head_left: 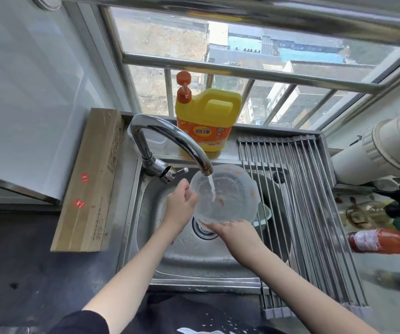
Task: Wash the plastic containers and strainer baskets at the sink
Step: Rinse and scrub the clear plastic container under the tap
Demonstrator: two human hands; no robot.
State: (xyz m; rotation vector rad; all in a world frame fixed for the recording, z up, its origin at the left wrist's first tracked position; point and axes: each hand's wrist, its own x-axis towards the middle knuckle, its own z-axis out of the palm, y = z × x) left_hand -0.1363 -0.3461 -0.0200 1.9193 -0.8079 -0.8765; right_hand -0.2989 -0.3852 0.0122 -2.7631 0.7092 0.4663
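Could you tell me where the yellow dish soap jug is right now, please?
In the head view, the yellow dish soap jug stands upright on the ledge behind the sink, against the window, just right of the faucet.

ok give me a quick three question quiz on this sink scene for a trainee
1. True or false: water from the curved chrome tap is running into the clear plastic container.
2. Which hand grips the container's rim nearest the tap lever: left hand or right hand?
3. What stands on the ledge behind the tap: A) yellow detergent jug with orange pump, B) a kettle, C) a green sponge?

Key: 1 true; 2 left hand; 3 A.
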